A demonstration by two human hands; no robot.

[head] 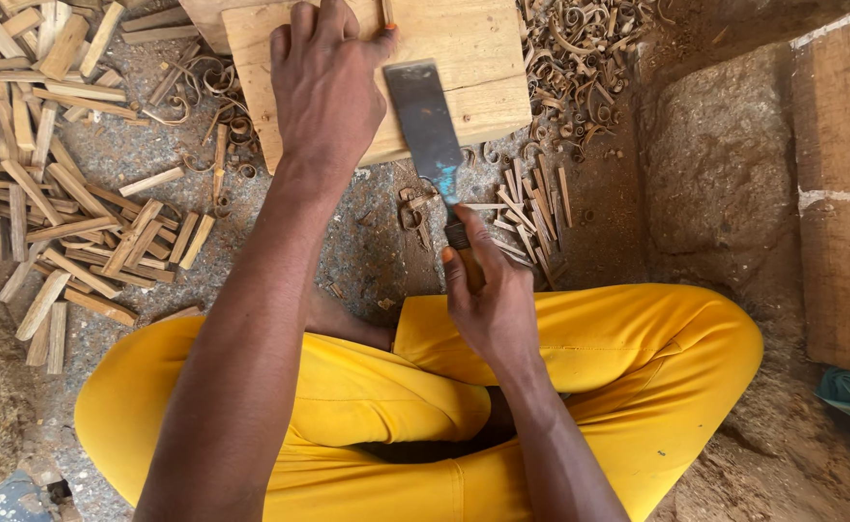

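Observation:
My left hand [326, 82] rests on a pale wooden block [464, 68] at the top centre, its fingers pinching a thin wood sliver [387, 12] upright near the block's far edge. My right hand [488, 295] is wrapped around the handle of a flat steel chopping blade [425, 121]. The blade lies over the block just right of my left hand, its tip close to the sliver. My crossed legs in yellow trousers [599, 338] fill the lower part of the head view.
A heap of split wood sticks [58, 164] covers the ground at left. Thin slivers [531, 213] lie right of the blade. Curled shavings [580, 58] are scattered at top right. A stone block [725, 164] and a wooden beam [846, 184] stand at right.

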